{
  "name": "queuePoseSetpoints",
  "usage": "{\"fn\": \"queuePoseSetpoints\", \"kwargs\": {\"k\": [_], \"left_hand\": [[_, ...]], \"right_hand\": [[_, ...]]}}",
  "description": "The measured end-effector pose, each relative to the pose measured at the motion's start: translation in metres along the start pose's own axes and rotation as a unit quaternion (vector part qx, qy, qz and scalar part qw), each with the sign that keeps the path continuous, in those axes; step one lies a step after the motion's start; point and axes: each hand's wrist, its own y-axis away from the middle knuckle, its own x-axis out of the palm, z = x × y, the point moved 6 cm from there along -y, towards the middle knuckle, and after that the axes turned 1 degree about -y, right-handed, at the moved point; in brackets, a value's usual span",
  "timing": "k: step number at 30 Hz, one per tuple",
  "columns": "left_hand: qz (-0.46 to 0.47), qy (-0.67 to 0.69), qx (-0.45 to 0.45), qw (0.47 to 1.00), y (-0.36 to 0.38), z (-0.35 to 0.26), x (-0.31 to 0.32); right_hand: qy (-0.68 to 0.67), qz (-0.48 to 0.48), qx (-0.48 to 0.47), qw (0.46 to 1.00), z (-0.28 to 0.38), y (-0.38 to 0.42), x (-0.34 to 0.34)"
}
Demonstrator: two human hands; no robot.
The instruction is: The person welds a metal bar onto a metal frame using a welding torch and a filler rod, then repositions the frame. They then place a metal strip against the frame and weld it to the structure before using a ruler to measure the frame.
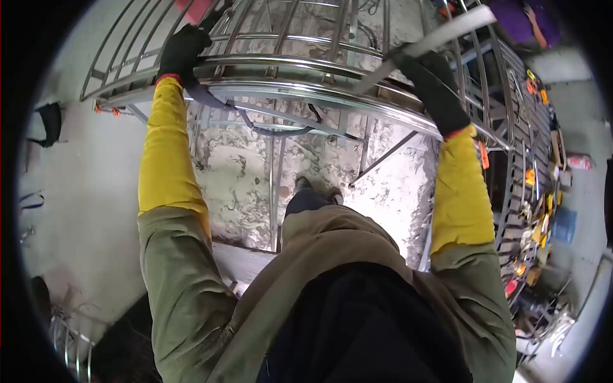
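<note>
Both my hands wear dark gloves with yellow sleeves. My left hand (184, 52) is at the upper left, its fingers bent around something dark at the metal grille (274, 62); a dark cable (281, 133) hangs below it. At the upper right, my right hand (428, 80) is closed on a flat pale metal strip (450, 32), which slants across the shiny rails of the grille. The grille of tubes lies on a metal frame in front of me.
A slatted rack (511, 210) with orange and yellow tools stands on the right. Another person in purple (520, 22) is at the top right. Frame legs and a diagonal bar (383, 159) stand over the stained floor (233, 172) near my feet.
</note>
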Motion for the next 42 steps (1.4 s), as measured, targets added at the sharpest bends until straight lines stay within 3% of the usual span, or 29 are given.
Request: {"fn": "queuePoseSetpoints", "kwargs": {"k": [1, 2, 3, 4, 5, 6, 7, 8, 9, 11, 12, 13, 15, 17, 19, 20, 21, 23, 25, 26, 29, 33, 34, 38, 42], "left_hand": [[-0.014, -0.055, 0.021, 0.998, -0.005, 0.0, 0.001], [0.032, -0.15, 0.074, 0.985, -0.036, 0.034, 0.008], [0.038, -0.015, -0.067, 0.997, 0.001, -0.016, 0.001], [0.046, -0.164, 0.069, 0.983, -0.02, 0.0, 0.004], [0.049, -0.306, 0.202, 0.929, -0.037, 0.022, 0.008], [0.054, -0.309, 0.209, 0.926, -0.03, 0.01, 0.011], [0.025, -0.111, 0.05, 0.992, -0.02, 0.007, 0.006], [-0.005, 0.097, -0.113, 0.989, -0.013, 0.018, 0.007], [-0.001, 0.102, -0.101, 0.99, -0.011, 0.007, 0.007], [0.007, -0.057, -0.022, 0.998, -0.019, 0.006, 0.006], [-0.015, -0.108, 0.062, 0.992, -0.034, 0.024, 0.009], [-0.016, 0.026, -0.052, 0.998, -0.011, 0.004, 0.005], [-0.058, 0.029, -0.062, 0.996, 0.008, -0.022, 0.002], [-0.065, -0.015, -0.043, 0.997, -0.01, 0.002, 0.004], [-0.052, 0.009, -0.056, 0.997, -0.004, -0.009, 0.006], [-0.036, 0.035, -0.077, 0.996, -0.006, -0.004, 0.008], [-0.039, 0.035, -0.073, 0.996, -0.008, -0.001, 0.008], [-0.078, -0.087, 0.008, 0.993, -0.017, 0.002, 0.004], [-0.091, -0.062, 0.002, 0.994, -0.009, -0.001, 0.005], [-0.084, -0.079, 0.004, 0.993, -0.006, -0.004, 0.004], [-0.092, -0.13, 0.013, 0.987, 0.001, -0.015, 0.001], [-0.095, -0.133, 0.025, 0.986, 0.011, -0.023, -0.003], [-0.101, -0.115, 0.025, 0.988, 0.006, -0.019, 0.0], [-0.089, -0.098, 0.037, 0.99, -0.004, -0.006, 0.005], [-0.075, -0.076, 0.033, 0.994, -0.024, 0.008, 0.012]], "right_hand": [[-0.128, 0.044, -0.081, 0.988, -0.02, -0.009, 0.011], [-0.129, 0.034, -0.068, 0.989, -0.023, -0.007, 0.013], [-0.129, 0.026, -0.054, 0.99, -0.025, -0.005, 0.015], [-0.131, 0.014, -0.054, 0.99, -0.028, -0.003, 0.013], [-0.176, 0.002, -0.089, 0.98, -0.026, -0.001, 0.013], [-0.22, -0.01, -0.122, 0.968, -0.025, 0.005, 0.012], [-0.221, -0.019, -0.12, 0.968, -0.021, 0.015, 0.007], [-0.17, -0.044, -0.128, 0.976, -0.012, 0.027, -0.006], [-0.117, -0.07, -0.138, 0.981, -0.004, 0.036, -0.021], [-0.087, -0.132, -0.131, 0.979, 0.001, 0.058, -0.042], [-0.067, -0.146, -0.102, 0.982, -0.001, 0.071, -0.051], [-0.05, -0.158, -0.073, 0.983, -0.006, 0.082, -0.062], [-0.075, -0.202, -0.065, 0.974, -0.018, 0.092, -0.065], [-0.053, -0.215, -0.061, 0.973, -0.013, 0.088, -0.049], [-0.084, -0.168, -0.159, 0.969, 0.013, 0.077, -0.014], [-0.039, -0.14, -0.09, 0.985, 0.019, 0.074, 0.001], [-0.039, -0.118, -0.101, 0.987, 0.01, 0.055, 0.019], [-0.05, -0.07, -0.129, 0.988, 0.021, 0.039, 0.057], [0.015, 0.017, -0.047, 0.999, 0.025, 0.022, 0.082], [-0.002, 0.004, -0.106, 0.994, 0.025, 0.014, 0.094], [-0.009, 0.026, -0.139, 0.99, 0.014, -0.007, 0.108], [0.023, 0.04, -0.063, 0.997, 0.022, -0.01, 0.105], [0.003, 0.042, -0.093, 0.995, 0.007, -0.022, 0.108], [0.032, 0.075, -0.068, 0.994, 0.023, -0.01, 0.107], [-0.021, 0.072, -0.141, 0.987, 0.013, -0.028, 0.11]]}}
